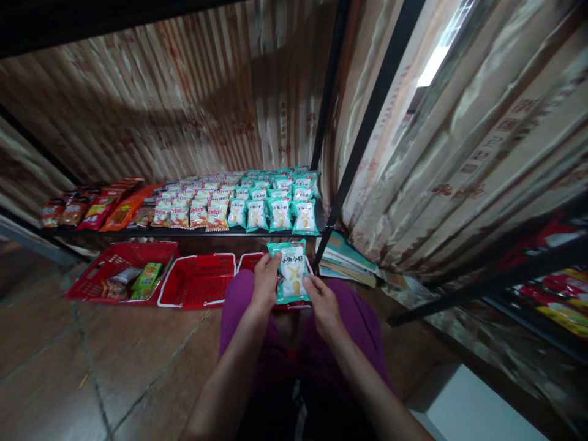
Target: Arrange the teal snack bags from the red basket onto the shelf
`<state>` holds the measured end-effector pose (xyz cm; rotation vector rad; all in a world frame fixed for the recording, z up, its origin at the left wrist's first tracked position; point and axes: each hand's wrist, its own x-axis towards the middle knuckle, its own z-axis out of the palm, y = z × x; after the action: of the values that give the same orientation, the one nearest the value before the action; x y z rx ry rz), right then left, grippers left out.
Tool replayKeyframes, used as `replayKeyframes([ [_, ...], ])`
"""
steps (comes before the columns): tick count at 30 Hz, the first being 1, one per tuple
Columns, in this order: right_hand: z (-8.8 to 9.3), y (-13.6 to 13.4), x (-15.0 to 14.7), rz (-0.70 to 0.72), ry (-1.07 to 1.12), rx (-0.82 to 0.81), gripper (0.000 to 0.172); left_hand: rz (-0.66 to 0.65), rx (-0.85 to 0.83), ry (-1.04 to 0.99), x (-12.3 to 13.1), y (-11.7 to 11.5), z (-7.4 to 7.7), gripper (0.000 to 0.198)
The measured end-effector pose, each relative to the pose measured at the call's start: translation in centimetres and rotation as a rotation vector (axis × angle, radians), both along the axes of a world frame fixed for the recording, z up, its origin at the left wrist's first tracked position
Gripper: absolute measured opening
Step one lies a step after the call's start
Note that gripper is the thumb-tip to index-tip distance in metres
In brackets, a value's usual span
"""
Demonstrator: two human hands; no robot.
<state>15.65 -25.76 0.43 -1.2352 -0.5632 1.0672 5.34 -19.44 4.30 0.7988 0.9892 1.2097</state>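
Observation:
A teal and white snack bag is held upright between my two hands, just below the shelf's front edge. My left hand grips its left side, thumb on the front. On its lower right side, my right hand pinches the edge. Matching teal bags stand in rows on the black shelf, with red and white snack bags to their left.
Orange and red packages lie at the shelf's left end. Below are a red basket with packets, another red basket and a third behind the held bag. A white box sits lower right; black posts rise on the right.

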Motion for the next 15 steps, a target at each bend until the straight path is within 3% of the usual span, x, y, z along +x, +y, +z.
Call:
replayKeyframes([
  [6, 1.0, -0.9, -0.6, 0.032, 0.012, -0.072, 0.061, 0.124, 0.001, 0.077, -0.3, -0.7, 0.5, 0.04],
  [15, 2.3, -1.4, -0.9, 0.015, 0.005, -0.049, 0.058, 0.152, 0.026, 0.102, -0.8, -0.8, 2.0, 0.043],
])
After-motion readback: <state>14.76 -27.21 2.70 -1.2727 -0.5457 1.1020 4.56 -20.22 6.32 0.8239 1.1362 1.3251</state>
